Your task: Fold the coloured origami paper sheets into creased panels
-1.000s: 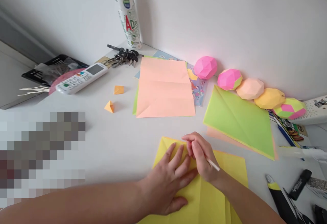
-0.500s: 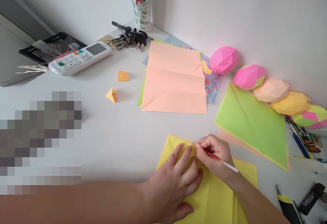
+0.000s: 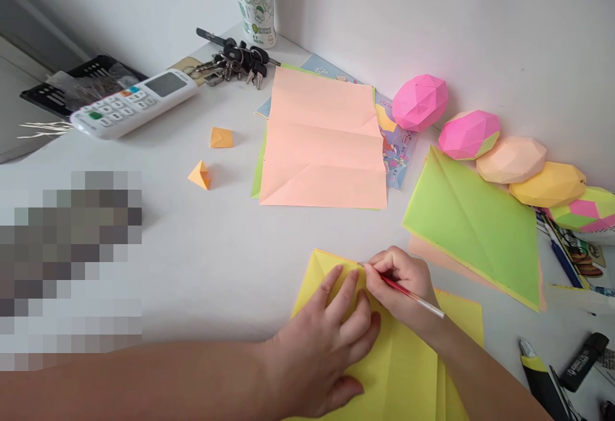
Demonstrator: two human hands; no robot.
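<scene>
Yellow paper point(image 3: 368, 386) with crease lines lies before me on the desk. My left hand point(image 3: 331, 338) rests flat on it with fingers spread. Pinched in the fingers of my right hand point(image 3: 398, 280) is a thin red pen point(image 3: 413, 295), pale toward its back end. Its tip touches the paper's top edge, just right of my left fingertips. More yellow sheets point(image 3: 464, 325) show beneath my right forearm.
Beyond lie a pink sheet point(image 3: 324, 145), a green sheet point(image 3: 480, 232) and two small orange folded pieces, one point(image 3: 221, 138) boxy. Several faceted paper shapes point(image 3: 420, 103) line the wall. Keys point(image 3: 240, 59), a remote point(image 3: 134, 104), a bottle point(image 3: 254, 4) and a cutter point(image 3: 542, 379) surround them.
The view has shifted slightly, so the desk items sit a little further left and higher. Both hands keep nearly the same place on the yellow paper, the pen still at its top edge.
</scene>
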